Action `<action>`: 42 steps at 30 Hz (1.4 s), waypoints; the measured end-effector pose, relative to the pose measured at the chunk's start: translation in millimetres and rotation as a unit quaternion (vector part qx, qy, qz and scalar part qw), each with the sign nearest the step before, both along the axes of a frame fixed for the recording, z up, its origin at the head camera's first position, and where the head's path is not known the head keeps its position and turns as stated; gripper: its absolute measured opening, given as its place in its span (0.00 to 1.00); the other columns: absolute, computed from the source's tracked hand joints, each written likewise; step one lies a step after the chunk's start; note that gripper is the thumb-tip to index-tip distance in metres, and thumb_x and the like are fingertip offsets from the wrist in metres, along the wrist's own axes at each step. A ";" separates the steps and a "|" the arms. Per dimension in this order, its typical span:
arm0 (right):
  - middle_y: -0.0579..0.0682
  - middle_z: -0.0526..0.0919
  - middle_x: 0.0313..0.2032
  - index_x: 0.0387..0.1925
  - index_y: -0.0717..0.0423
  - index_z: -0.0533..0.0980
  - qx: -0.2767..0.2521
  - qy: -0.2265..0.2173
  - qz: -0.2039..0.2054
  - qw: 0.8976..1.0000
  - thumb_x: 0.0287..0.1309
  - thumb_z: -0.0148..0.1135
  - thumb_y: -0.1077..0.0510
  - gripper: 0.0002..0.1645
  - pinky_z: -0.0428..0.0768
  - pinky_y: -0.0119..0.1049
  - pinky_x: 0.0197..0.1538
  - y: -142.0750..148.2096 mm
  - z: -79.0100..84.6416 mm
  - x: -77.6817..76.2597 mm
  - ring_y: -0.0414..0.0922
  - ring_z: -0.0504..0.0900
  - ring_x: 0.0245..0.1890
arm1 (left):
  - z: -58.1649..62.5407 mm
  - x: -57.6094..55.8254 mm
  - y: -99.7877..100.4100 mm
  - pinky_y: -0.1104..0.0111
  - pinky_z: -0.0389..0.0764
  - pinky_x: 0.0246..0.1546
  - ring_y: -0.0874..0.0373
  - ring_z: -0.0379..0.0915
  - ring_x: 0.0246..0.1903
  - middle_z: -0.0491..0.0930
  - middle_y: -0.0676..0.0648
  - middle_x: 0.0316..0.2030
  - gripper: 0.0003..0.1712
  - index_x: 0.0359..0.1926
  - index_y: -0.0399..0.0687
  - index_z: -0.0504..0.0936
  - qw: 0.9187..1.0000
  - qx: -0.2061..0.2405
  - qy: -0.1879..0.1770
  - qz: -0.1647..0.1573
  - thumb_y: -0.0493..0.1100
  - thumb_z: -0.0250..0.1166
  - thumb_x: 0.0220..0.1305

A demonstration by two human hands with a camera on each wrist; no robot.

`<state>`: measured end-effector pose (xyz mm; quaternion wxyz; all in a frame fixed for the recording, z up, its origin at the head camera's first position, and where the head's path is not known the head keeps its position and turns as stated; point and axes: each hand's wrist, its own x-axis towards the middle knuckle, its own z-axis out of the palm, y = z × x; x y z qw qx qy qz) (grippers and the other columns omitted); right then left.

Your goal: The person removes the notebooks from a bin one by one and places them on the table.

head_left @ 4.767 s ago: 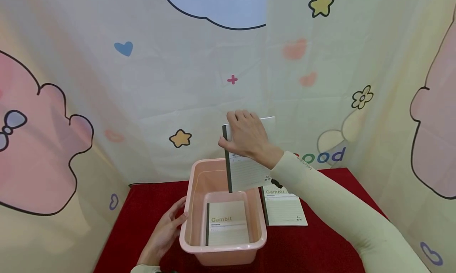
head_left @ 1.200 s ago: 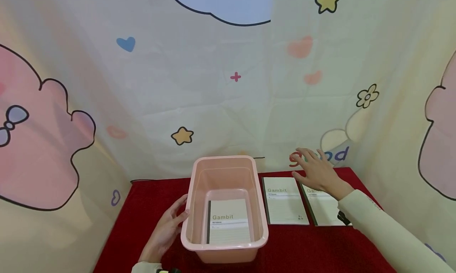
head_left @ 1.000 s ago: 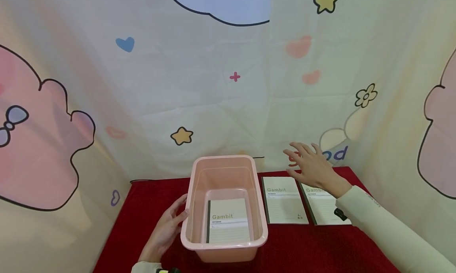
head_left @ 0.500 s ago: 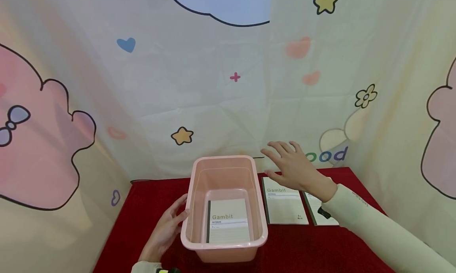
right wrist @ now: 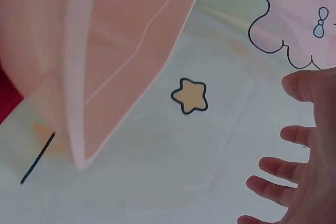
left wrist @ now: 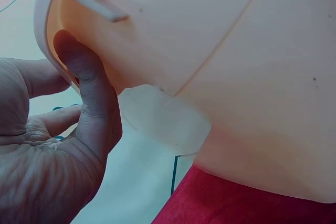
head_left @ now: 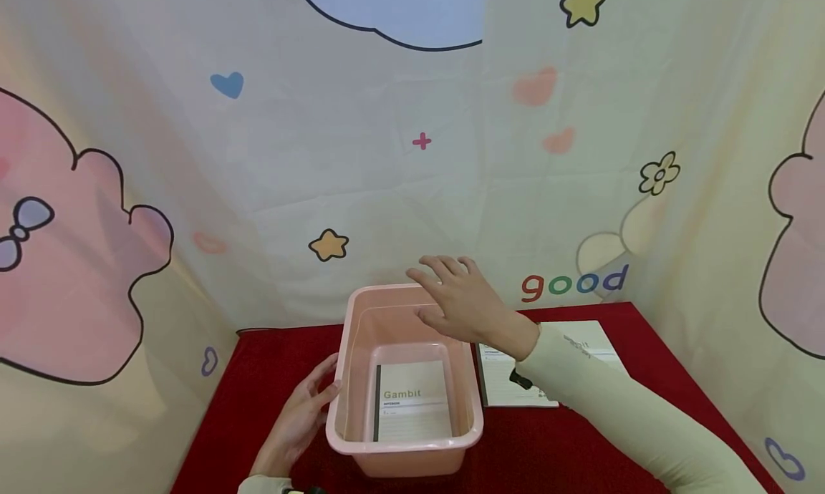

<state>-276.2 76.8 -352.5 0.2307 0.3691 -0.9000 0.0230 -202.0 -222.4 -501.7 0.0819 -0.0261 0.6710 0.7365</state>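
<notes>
In the head view, a pink plastic basin (head_left: 406,447) stands on the table with a Gambit notebook (head_left: 412,422) lying flat inside. My left hand (head_left: 296,415) touches the basin's left side from outside; in the left wrist view its thumb (left wrist: 79,61) lies against the wall just under the rim. Over the basin's back right edge hovers my right hand (head_left: 464,304), fingers spread and holding nothing. Right of the basin lies a second notebook (head_left: 509,383), partly covered by my forearm. Beyond it is a third notebook (head_left: 589,333), its lower part hidden by the sleeve.
A dark red cloth (head_left: 515,451) covers the table. Close behind hangs a pale printed curtain (head_left: 361,157) with stars, hearts and the word "good". My right sleeve (head_left: 619,401) crosses over the table's right side.
Earliest, my right hand held a notebook above the basin; by 1.2 seconds ago two notebooks lay at the right. Since then that hand has moved left, holding nothing, to the basin.
</notes>
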 end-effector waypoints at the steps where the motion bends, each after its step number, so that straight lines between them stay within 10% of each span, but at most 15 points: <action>1: 0.52 0.68 0.67 0.69 0.42 0.64 0.001 -0.002 -0.001 1.000 0.65 0.53 0.38 0.34 0.67 0.56 0.65 -5.7 -0.8 -0.7 0.52 0.66 0.67 | -0.2 -0.1 0.0 0.45 0.78 0.55 0.38 0.68 0.63 0.60 0.43 0.69 0.34 0.73 0.55 0.60 1.000 -0.001 -0.001 0.000 0.40 0.60 0.69; 15: 0.48 0.63 0.71 0.73 0.38 0.57 0.021 -0.087 -0.052 0.995 0.67 0.50 0.37 0.36 0.65 0.56 0.69 -71.2 -19.3 -17.2 0.50 0.64 0.70 | 1.5 -0.6 -1.6 0.46 0.79 0.55 0.42 0.71 0.60 0.60 0.44 0.69 0.35 0.73 0.56 0.61 1.000 -0.008 -0.007 0.005 0.42 0.62 0.67; 29: 0.46 0.72 0.61 0.66 0.41 0.62 0.040 -0.128 -0.067 0.989 0.69 0.47 0.42 0.27 0.74 0.51 0.64 -96.0 -71.8 -29.8 0.47 0.71 0.62 | 0.5 -0.7 -1.3 0.44 0.77 0.56 0.41 0.70 0.61 0.59 0.44 0.70 0.36 0.73 0.57 0.60 1.000 -0.011 -0.008 0.003 0.44 0.63 0.67; 42: 0.50 0.62 0.73 0.73 0.45 0.58 0.010 -0.230 -0.112 0.967 0.68 0.52 0.43 0.36 0.66 0.58 0.70 -117.1 -108.1 -45.8 0.52 0.63 0.71 | -0.2 -0.2 -0.9 0.43 0.76 0.57 0.35 0.61 0.67 0.59 0.44 0.69 0.36 0.73 0.58 0.60 1.000 -0.004 -0.008 -0.002 0.45 0.63 0.67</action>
